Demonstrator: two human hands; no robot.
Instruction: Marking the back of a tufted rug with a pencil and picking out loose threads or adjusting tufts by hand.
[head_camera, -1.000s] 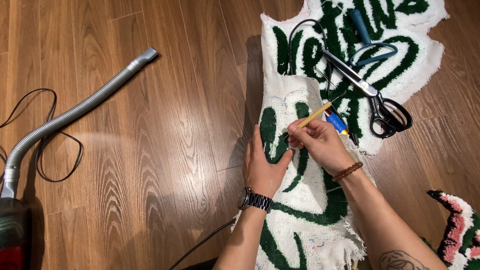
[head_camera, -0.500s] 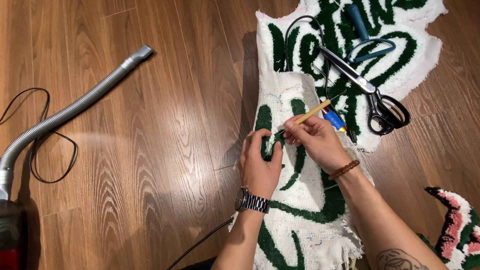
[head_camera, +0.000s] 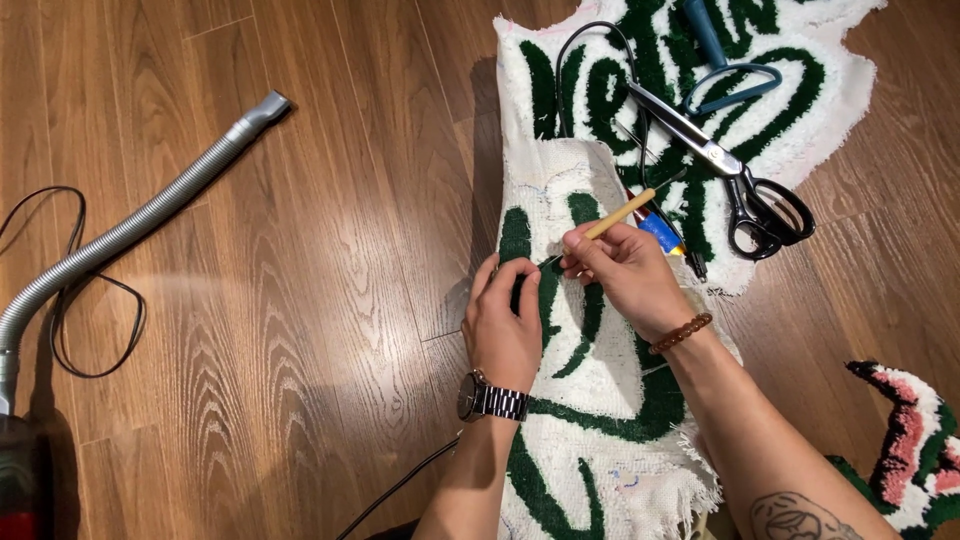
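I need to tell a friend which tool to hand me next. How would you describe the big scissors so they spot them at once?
Start at the white and green rug on the wood floor. Near its far right edge lie the scissors, above the right hand. They have long silver blades and black handles, unlike the blue-handled tool beyond them.

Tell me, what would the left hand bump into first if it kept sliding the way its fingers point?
The left hand points up the picture along the rug. It would probably first reach the folded-over white backing; depth is hard to judge.
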